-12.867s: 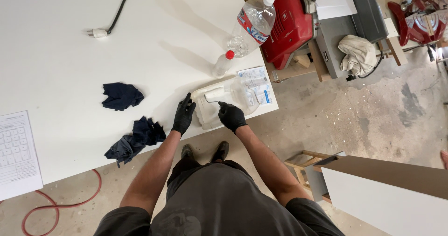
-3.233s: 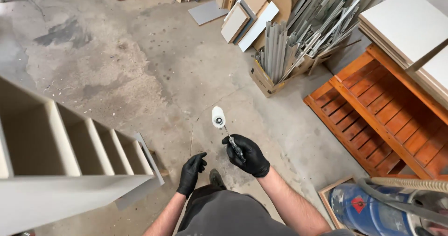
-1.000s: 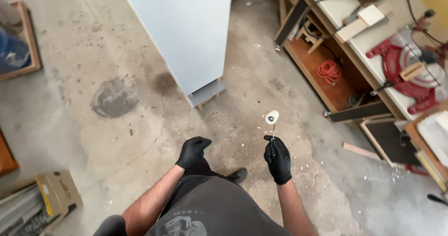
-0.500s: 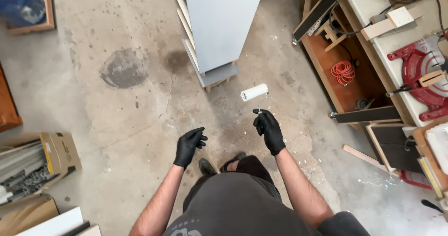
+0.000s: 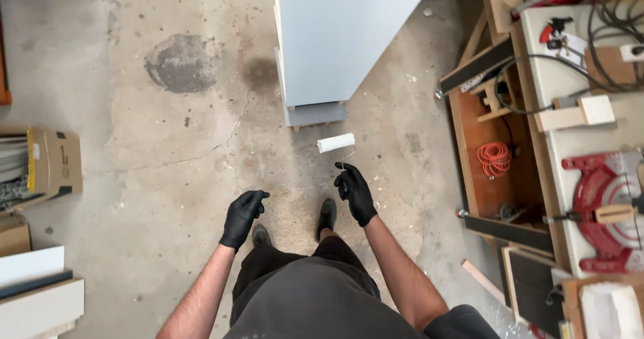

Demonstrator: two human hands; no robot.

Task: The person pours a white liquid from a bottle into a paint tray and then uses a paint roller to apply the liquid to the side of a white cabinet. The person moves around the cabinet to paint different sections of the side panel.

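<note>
While the small white paint roller (image 5: 336,143) hangs over the concrete floor (image 5: 168,151), just short of the pale grey cabinet (image 5: 335,37), the gloved right hand (image 5: 355,193) has its fingers wrapped around the handle. The gloved left hand (image 5: 243,217) hangs empty, fingers loosely curled.

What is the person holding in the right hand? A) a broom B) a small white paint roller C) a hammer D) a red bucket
B: the gloved right hand grips the handle of a small white paint roller, held out over the concrete floor, while the left hand holds nothing.
</note>
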